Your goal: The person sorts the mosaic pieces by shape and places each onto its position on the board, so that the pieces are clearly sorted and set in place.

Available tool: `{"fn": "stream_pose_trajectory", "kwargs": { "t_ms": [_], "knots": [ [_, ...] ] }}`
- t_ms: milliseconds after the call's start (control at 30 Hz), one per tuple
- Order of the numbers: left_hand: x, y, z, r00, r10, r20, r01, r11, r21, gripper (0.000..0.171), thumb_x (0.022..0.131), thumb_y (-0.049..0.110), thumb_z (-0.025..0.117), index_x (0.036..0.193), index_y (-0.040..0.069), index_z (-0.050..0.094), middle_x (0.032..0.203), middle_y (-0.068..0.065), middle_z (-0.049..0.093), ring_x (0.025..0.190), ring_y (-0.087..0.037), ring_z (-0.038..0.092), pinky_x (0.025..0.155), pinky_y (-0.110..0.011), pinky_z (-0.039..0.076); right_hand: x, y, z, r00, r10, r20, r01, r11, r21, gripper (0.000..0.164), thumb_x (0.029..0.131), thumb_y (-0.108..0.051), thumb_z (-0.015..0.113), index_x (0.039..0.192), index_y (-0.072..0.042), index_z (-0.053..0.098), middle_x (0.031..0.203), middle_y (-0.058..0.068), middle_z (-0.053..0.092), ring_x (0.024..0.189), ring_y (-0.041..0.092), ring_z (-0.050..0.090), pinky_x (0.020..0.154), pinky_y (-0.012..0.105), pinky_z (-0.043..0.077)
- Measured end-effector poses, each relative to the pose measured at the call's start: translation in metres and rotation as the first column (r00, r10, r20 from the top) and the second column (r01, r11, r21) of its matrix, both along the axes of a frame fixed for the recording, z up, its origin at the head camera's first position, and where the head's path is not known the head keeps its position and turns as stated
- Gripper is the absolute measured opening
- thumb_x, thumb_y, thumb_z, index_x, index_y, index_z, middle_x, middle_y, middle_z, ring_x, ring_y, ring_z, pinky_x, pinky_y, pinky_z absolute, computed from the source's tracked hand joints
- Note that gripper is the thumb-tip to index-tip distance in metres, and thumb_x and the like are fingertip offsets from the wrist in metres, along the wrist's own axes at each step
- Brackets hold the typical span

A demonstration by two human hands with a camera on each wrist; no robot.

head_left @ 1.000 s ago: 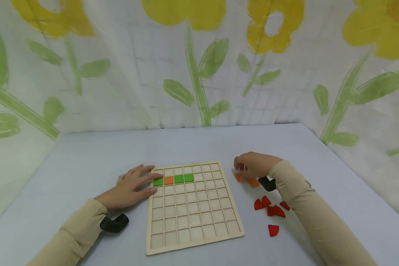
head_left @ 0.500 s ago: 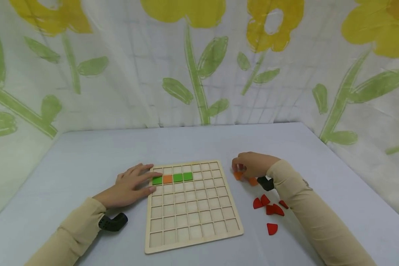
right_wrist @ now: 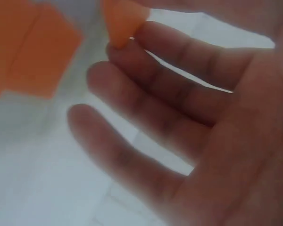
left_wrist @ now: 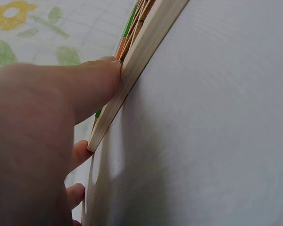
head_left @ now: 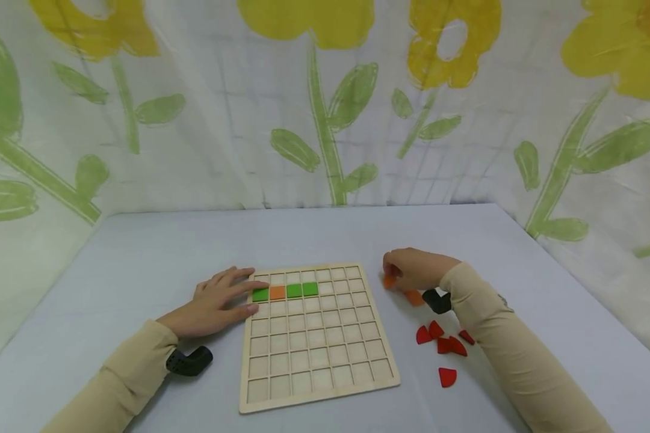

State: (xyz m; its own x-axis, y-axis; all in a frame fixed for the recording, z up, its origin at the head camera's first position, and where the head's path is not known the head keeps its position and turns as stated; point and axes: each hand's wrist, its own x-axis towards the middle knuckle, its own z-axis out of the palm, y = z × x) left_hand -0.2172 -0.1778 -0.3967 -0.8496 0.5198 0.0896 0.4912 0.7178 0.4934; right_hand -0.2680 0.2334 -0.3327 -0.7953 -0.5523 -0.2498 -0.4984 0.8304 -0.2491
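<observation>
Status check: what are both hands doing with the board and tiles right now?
Left hand flat, steadying the wooden board. Right hand pinches an orange tile. Red pieces near right sleeve, nothing blocking.

R wrist view is blurred: right hand fills most of frame, cut off at right and bottom edges; orange tile at its fingertips cut off by top edge, more orange pieces cut at upper left. L wrist view: left hand blurred, cut at left edge; wooden board seen edge-on only, runs out at top.
</observation>
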Motion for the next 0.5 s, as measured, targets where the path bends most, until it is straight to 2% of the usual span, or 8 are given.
{"fn": "stream_pose_trajectory", "kwargs": {
  "t_ms": [233,367,500],
  "knots": [
    [-0.003,0.002,-0.001,1.0,-0.018,0.003,0.018,1.0,-0.005,0.046,0.095,0.052,0.052,0.137,0.034,0.05,0.154,-0.006,0.029,0.143,-0.042,0.012,0.097,-0.068,0.016,0.011,-0.022,0.006,0.993,0.101,-0.057,-0.108,0.985,-0.135,0.012,0.092,-0.02,0.066,0.1,-0.016,0.058,0.095,-0.008,0.058,0.091,0.015,0.055,0.08,0.029,0.047],
    [-0.001,-0.001,0.0,1.0,-0.001,0.014,0.001,1.0,-0.01,0.046,0.095,0.051,0.051,0.138,0.034,0.05,0.154,-0.006,0.028,0.143,-0.042,0.012,0.098,-0.069,0.015,0.012,-0.05,0.001,0.963,0.233,-0.135,-0.25,0.959,-0.134,0.007,0.093,-0.021,0.065,0.096,-0.017,0.06,0.096,-0.009,0.059,0.087,0.013,0.057,0.078,0.026,0.048],
    [0.002,-0.003,0.0,1.0,0.007,0.01,-0.007,1.0,0.0,0.046,0.096,0.05,0.051,0.138,0.034,0.05,0.154,-0.007,0.028,0.143,-0.043,0.012,0.097,-0.068,0.015,0.011,-0.079,-0.003,0.929,0.324,-0.18,-0.342,0.936,-0.08,0.005,0.092,-0.023,0.066,0.093,-0.021,0.062,0.096,-0.011,0.058,0.085,0.008,0.057,0.077,0.023,0.048]
  ]
}}
